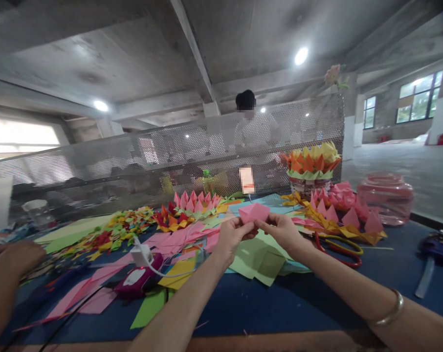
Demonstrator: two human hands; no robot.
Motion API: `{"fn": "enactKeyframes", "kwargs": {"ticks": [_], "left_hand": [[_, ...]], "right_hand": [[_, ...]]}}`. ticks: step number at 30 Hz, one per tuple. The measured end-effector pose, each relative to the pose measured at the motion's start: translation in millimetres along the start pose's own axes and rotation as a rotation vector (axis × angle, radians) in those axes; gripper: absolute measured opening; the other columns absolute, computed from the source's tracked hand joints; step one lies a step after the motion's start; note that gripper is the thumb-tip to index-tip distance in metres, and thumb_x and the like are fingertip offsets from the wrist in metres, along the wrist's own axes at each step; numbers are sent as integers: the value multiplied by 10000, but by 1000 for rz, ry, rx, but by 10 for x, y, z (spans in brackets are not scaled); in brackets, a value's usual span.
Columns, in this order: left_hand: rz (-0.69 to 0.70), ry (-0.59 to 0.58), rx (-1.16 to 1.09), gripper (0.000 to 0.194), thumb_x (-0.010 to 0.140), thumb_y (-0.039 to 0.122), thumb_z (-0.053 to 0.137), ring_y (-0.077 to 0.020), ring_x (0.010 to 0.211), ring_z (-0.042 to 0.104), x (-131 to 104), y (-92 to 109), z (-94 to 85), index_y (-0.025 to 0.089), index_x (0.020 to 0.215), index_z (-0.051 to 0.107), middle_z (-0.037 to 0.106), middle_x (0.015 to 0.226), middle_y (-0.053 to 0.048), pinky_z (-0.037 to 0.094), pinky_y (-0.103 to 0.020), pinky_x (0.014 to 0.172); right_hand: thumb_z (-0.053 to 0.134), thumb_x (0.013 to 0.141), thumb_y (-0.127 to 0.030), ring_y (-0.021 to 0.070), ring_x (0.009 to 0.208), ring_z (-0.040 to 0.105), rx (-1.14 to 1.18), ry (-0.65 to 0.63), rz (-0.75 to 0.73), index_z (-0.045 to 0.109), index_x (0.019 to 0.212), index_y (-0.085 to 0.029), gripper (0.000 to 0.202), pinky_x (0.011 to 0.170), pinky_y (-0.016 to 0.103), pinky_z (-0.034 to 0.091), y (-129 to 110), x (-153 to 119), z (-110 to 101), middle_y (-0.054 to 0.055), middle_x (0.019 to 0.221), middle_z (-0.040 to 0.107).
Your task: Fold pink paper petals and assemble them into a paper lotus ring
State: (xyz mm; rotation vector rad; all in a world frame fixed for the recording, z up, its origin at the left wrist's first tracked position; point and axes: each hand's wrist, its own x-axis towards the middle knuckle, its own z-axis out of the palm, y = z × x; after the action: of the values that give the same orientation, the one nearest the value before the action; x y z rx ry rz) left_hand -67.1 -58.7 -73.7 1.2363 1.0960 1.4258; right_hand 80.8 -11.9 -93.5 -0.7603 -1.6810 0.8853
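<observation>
Both my hands hold a folded piece of pink paper (254,212) up over the table, one at each side of it. My left hand (233,235) pinches its lower left part between thumb and fingers. My right hand (280,231) closes on its lower right edge, with the thumb in front. The paper has creased, pointed sides. Pale green sheets (256,256) lie beneath my hands. To the right of them, scissors (341,249) with red and yellow handles rest on the table.
A purple power strip (140,282) with a white charger (142,254) stands left. Paper lotus flowers (197,203), a basket (309,186) and a pink clear jar (386,199) stand behind. Another person's hand (19,259) is at far left; a glue gun (437,249) lies far right.
</observation>
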Motion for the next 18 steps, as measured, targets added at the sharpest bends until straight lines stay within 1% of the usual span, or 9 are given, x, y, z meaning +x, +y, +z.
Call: {"fn": "enactKeyframes", "kwargs": {"ticks": [4, 10, 14, 18], "left_hand": [[-54, -28, 42, 348, 629, 369, 740, -135, 619, 630, -6, 2, -2, 69, 787, 660, 680, 732, -102, 495, -237, 619], [-30, -38, 102, 342, 615, 391, 740, -130, 565, 619, 33, -26, -19, 78, 728, 659, 677, 671, -96, 481, -234, 580], [-7, -55, 144, 335, 628, 408, 725, -122, 518, 601, 56, -41, -38, 85, 679, 656, 664, 620, -84, 462, -223, 532], [15, -57, 152, 338, 634, 420, 721, -115, 489, 584, 58, -40, -35, 90, 652, 648, 654, 595, -76, 441, -214, 499]], "right_hand": [[629, 699, -498, 105, 543, 420, 29, 6, 27, 552, 633, -158, 355, 516, 229, 324, -37, -4, -1, -22, 575, 496], [647, 687, -485, 97, 521, 413, 54, 4, 91, 523, 597, -164, 355, 501, 231, 321, -45, -7, 14, -28, 547, 488], [658, 666, -488, 100, 519, 433, 132, -7, 152, 540, 595, -160, 356, 507, 234, 345, -51, -18, 22, -18, 541, 509], [639, 683, -483, 97, 522, 431, 189, -27, 164, 569, 609, -146, 352, 523, 242, 349, -67, -23, 15, -10, 553, 525]]}}
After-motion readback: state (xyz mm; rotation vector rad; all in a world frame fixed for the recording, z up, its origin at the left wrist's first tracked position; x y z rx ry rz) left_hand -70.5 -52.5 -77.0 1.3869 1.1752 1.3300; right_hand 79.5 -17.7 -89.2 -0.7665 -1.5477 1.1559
